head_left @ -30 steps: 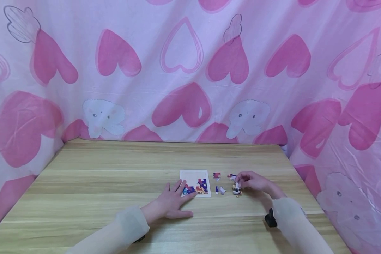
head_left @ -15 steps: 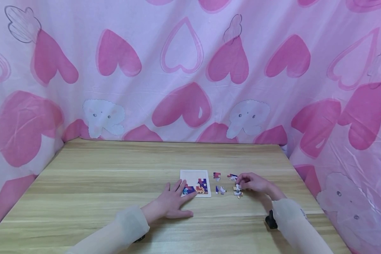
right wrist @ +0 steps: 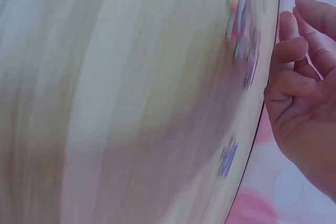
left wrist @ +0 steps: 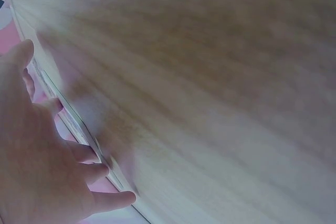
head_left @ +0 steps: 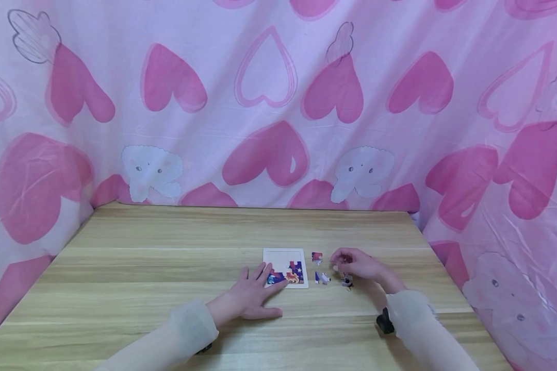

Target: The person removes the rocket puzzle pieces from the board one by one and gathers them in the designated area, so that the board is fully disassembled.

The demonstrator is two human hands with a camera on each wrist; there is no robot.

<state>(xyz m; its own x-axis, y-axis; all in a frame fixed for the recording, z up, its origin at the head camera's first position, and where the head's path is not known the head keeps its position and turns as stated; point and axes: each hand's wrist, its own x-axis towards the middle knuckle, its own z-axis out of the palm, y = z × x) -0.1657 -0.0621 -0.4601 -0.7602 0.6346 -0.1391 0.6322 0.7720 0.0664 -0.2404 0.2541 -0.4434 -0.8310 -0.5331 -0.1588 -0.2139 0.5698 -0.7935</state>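
Note:
My left hand (head_left: 248, 293) lies with fingers spread over the lower left of a white-framed jigsaw puzzle tray (head_left: 283, 253). Joined pieces (head_left: 297, 270) in purple, orange and blue fill the tray's lower and right parts; its upper left shows bare backing. In the left wrist view the left hand (left wrist: 52, 150) has its fingers extended along the tray edge. My right hand (head_left: 362, 265) hovers over loose pieces right of the tray, fingers loosely bent, nothing visible between them. Below it lies a jigsaw piece (head_left: 347, 280); the hand covers another. The right wrist view shows this hand (right wrist: 310, 82) apart from the pieces.
Two more jigsaw pieces lie between tray and right hand: a red and purple one (head_left: 317, 256) and a white and purple one (head_left: 322, 278). The wooden table (head_left: 167, 257) ends at a pink heart-patterned curtain (head_left: 204, 154) behind and at both sides.
My right hand has left the piece at the lower right, which it was touching and shifting, and moved slightly left over the upper piece. The left hand stays put.

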